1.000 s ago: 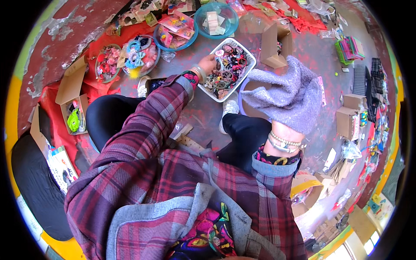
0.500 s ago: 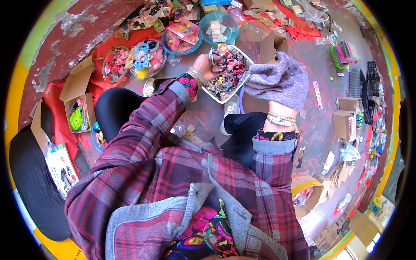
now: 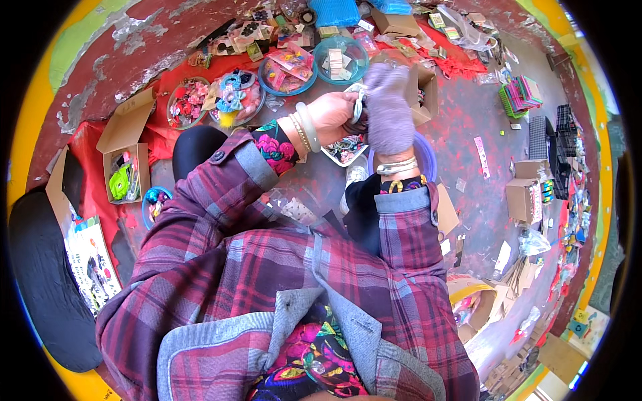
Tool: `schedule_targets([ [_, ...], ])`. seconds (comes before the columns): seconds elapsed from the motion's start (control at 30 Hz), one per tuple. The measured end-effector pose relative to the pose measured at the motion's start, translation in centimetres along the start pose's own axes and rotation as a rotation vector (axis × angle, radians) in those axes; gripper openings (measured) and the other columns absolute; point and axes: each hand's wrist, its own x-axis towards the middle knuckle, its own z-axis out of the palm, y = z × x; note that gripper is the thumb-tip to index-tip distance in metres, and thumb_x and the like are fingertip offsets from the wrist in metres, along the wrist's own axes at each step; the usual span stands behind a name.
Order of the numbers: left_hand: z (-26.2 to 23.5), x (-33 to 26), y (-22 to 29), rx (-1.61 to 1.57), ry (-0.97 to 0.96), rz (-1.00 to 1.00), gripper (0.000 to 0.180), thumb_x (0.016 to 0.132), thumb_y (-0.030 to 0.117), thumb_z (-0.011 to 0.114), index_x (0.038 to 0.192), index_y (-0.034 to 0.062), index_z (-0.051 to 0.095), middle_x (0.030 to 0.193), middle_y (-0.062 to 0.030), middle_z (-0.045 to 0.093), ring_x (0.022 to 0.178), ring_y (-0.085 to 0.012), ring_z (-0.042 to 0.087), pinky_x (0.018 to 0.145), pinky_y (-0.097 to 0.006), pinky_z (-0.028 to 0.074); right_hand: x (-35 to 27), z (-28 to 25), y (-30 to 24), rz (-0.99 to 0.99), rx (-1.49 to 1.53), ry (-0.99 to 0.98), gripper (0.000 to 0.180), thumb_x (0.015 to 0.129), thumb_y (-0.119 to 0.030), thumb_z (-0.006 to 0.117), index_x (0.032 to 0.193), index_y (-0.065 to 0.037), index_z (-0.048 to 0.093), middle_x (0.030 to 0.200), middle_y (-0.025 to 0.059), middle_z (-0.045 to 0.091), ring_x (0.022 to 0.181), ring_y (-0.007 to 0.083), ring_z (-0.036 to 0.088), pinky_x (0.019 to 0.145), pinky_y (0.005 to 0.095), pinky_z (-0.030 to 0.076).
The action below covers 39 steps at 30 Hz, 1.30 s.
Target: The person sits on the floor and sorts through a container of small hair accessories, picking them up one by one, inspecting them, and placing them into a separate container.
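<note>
My left hand (image 3: 332, 115) is closed on several hair ties (image 3: 359, 107), pale ones and dark ones, just left of my right hand. A fuzzy grey-purple cloth (image 3: 390, 110) covers my right hand up to the wrist, so its fingers are hidden. The cloth is up against the hair ties. Beneath both hands stands a white tray (image 3: 344, 163) full of mixed hair ties, mostly hidden by my hands. A purple basin (image 3: 428, 160) shows behind my right wrist.
Round tubs of hair accessories (image 3: 188, 101) and a blue tub of packets (image 3: 289, 72) stand at the far left. A teal bowl (image 3: 341, 60) holds cards. Open cardboard boxes (image 3: 125, 150) sit left and right. Green and pink baskets (image 3: 520, 97) lie at the right.
My right hand in the cloth has moved left and forward, over the tray, to meet my left hand. The left hand has turned, and the hair ties now hang by the cloth.
</note>
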Motion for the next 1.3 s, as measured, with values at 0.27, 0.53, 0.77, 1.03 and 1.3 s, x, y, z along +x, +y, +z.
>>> schedule_targets([
  [0.27,1.1,-3.8,2.6,-0.194,0.113,0.002,0.022,0.082,0.006,0.047,0.103,0.0009,0.053,0.101,-0.0089,0.058,0.094,-0.0198,0.056,0.083,-0.035,0.044,-0.1,4.2,-2.0,-0.553,-1.225,-0.189,0.027,0.071,-0.016,0.053,0.096,-0.006,0.054,0.091,0.0142,0.055,0.089,0.0275,0.052,0.079,0.0366,0.042],
  [0.53,-1.2,-5.0,1.5,-0.528,-0.297,-0.102,0.034,0.088,0.021,0.035,0.113,-0.0007,0.046,0.113,-0.0136,0.051,0.107,-0.0265,0.046,0.096,-0.038,0.031,0.2,2.0,7.2,-0.157,-0.193,-0.017,0.023,0.086,-0.012,0.042,0.107,-0.003,0.044,0.103,0.0115,0.052,0.092,0.0235,0.052,0.082,0.0346,0.044],
  [0.77,-1.6,-5.6,2.1,-0.461,-0.096,-0.113,0.035,0.091,0.028,0.032,0.112,0.0023,0.044,0.115,-0.0128,0.049,0.107,-0.0261,0.046,0.092,-0.038,0.037,0.4,3.2,2.8,-0.043,-0.511,0.038,0.025,0.085,-0.016,0.042,0.105,-0.003,0.049,0.103,0.0128,0.054,0.095,0.0258,0.052,0.084,0.0365,0.043],
  [1.03,-3.1,-4.9,2.5,-0.512,-0.09,0.15,0.05,0.09,0.043,0.03,0.112,0.0015,0.046,0.114,-0.0118,0.051,0.106,-0.0247,0.047,0.096,-0.04,0.032,1.3,7.4,-0.4,-0.557,-1.026,-0.2,0.034,0.076,-0.014,0.049,0.109,-0.005,0.051,0.097,0.0118,0.057,0.091,0.027,0.053,0.082,0.0347,0.042],
  [1.3,-1.7,-4.7,1.6,-0.478,-0.074,0.041,0.059,0.089,0.049,0.027,0.12,0.0009,0.04,0.119,-0.0108,0.048,0.111,-0.0239,0.044,0.096,-0.037,0.032,-0.4,5.6,5.0,0.102,0.89,-0.106,0.036,0.089,-0.015,0.04,0.121,-0.002,0.038,0.114,0.0114,0.05,0.103,0.0206,0.05,0.091,0.0307,0.039],
])
